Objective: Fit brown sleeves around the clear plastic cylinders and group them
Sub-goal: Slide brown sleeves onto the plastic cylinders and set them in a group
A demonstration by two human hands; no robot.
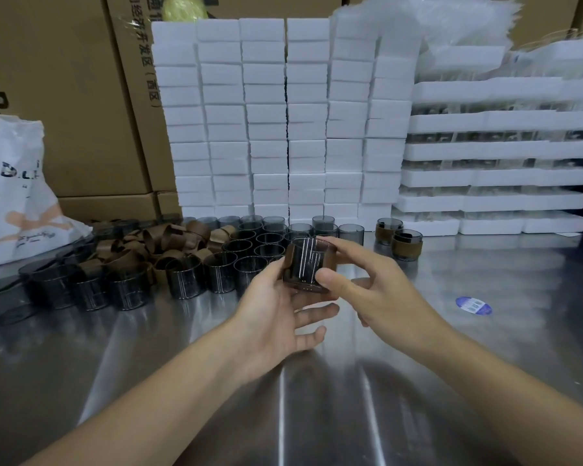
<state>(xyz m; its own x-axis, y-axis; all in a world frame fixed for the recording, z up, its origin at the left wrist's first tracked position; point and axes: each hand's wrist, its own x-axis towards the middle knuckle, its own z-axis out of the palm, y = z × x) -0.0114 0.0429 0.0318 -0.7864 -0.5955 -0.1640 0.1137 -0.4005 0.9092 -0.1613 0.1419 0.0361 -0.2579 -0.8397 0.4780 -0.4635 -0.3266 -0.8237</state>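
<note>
Both hands grasp one cylinder above the counter: the left hand grips its side and the right hand pinches it. It is upright, axis vertical, with one brown sleeve partly round it. Two sleeved cylinders stand to the right. Bare cylinders and loose sleeves (too overlapped to count) crowd the left.

Bare left hand and bare right hand, forearms uncovered to the frame's edge
</note>
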